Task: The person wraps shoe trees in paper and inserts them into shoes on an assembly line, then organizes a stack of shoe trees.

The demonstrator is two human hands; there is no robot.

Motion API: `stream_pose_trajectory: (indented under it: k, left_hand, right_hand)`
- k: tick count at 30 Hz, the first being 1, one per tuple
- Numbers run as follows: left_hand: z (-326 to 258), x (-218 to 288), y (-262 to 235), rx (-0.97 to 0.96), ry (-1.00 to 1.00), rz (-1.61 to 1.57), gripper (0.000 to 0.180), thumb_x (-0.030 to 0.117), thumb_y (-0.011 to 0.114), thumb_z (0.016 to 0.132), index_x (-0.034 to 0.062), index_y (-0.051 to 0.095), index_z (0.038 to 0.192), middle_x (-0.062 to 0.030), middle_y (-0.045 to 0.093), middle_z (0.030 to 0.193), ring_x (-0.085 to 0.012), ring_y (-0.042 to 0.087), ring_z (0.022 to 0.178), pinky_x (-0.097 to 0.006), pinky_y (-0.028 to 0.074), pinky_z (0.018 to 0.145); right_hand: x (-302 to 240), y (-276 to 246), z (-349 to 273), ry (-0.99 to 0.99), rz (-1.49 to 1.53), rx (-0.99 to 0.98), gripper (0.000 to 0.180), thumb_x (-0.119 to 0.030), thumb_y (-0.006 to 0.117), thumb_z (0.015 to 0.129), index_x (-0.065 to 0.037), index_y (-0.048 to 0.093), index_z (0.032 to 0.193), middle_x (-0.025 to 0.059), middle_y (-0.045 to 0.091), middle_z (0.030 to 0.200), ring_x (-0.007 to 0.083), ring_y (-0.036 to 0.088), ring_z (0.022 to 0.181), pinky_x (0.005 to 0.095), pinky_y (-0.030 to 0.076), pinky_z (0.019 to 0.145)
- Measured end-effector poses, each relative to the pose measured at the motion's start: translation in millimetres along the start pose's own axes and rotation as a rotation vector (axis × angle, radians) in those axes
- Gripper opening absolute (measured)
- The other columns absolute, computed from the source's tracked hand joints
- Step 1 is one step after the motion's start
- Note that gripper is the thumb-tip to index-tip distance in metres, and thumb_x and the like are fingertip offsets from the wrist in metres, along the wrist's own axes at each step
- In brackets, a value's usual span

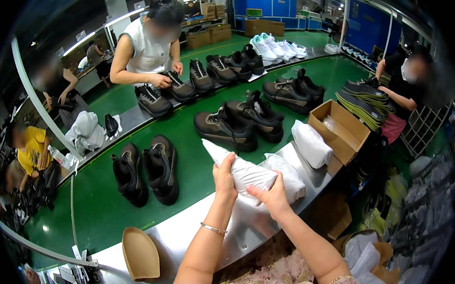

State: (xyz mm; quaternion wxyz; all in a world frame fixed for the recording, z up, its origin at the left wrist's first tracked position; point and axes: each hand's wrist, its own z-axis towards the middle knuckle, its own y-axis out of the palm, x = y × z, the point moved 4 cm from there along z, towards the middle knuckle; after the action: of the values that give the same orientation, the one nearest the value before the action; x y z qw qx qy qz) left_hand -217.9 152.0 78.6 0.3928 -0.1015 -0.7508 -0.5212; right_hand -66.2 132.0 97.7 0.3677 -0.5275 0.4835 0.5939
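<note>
Her left hand (224, 177) is wrapped around the middle of a long white tissue-paper bundle (239, 169), thumb and fingers curled closed on it, while the right hand (272, 197) cups its lower end from beneath, fingers likewise closed on the paper. The bundle is lifted just above the shiny metal desk (243, 230), slanting up to the left, with a second white paper bundle (290, 180) lying right behind it and a third (311, 143) a little further along the desk's edge. Beside that one sits an open brown cardboard box (341, 130). A tan moulded shoe insert (140, 253) rests on the desk near her left elbow.

Beyond the desk runs a green conveyor belt (195, 166) carrying pairs of dark brown-and-black lace-up shoes (146, 172), with white sneakers (268, 46) at the far end. Across the belt a person in a white sleeveless top (147, 45) bends over a shoe; others work at the left and right edges.

Both forearms rise from the lower edge, a thin silver bracelet (212, 228) on the left wrist.
</note>
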Motion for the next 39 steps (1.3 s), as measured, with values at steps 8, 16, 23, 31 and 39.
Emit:
stream_pose_trajectory:
  k: [8,16,23,31,39]
  left_hand:
    - [84.2,-5.2,24.8,0.185,0.226,0.623,0.084,0.052,0.047,0.089,-0.0131,0.020,0.134,-0.0232,0.040,0.128,-0.0297,0.045,0.113,-0.036,0.037,0.096]
    - [152.9,-33.2,12.7,0.397,0.141,1.010,0.055,0.015,0.059,0.082,-0.0099,0.036,0.125,-0.0304,0.048,0.117,-0.0424,0.054,0.098,-0.043,0.044,0.088]
    - [173.7,40.9,-8.8,0.348,0.587,1.253,0.031,0.021,0.047,0.088,0.0022,0.059,0.109,-0.0225,0.058,0.099,-0.0373,0.057,0.095,-0.041,0.046,0.083]
    - [225.4,26.6,-2.0,0.105,0.576,1.552,0.035,0.024,0.052,0.079,-0.0047,0.056,0.099,-0.0272,0.059,0.095,-0.0408,0.057,0.090,-0.047,0.046,0.081]
    - [233.2,37.1,5.8,-0.195,0.594,1.274,0.021,0.018,0.051,0.084,-0.0029,0.056,0.086,-0.0263,0.059,0.078,-0.0430,0.058,0.079,-0.047,0.045,0.067]
  right_hand:
    - [-47.3,-55.3,83.9,-0.372,-0.327,0.198,0.073,-0.017,0.082,0.062,0.003,0.037,0.116,0.0177,0.056,0.101,0.0239,0.056,0.093,0.0329,0.045,0.083]
    - [-97.9,-23.1,145.7,-0.923,-1.179,0.077,0.062,-0.013,0.074,0.059,-0.001,0.042,0.111,0.0159,0.055,0.092,0.0342,0.055,0.087,0.0406,0.042,0.077]
    - [-107.0,35.5,187.9,-1.062,-1.550,-0.532,0.045,-0.001,0.066,0.056,-0.003,0.046,0.095,0.0119,0.054,0.084,0.0292,0.055,0.082,0.0371,0.040,0.070]
    - [-37.7,60.5,250.1,-0.856,-1.121,-0.428,0.053,-0.001,0.063,0.059,0.002,0.042,0.107,0.0235,0.055,0.097,0.0399,0.053,0.096,0.0458,0.044,0.080]
    - [2.4,88.2,236.2,-0.732,-1.633,-0.169,0.056,-0.019,0.074,0.059,-0.003,0.043,0.102,0.0139,0.053,0.095,0.0299,0.052,0.095,0.0423,0.042,0.076]
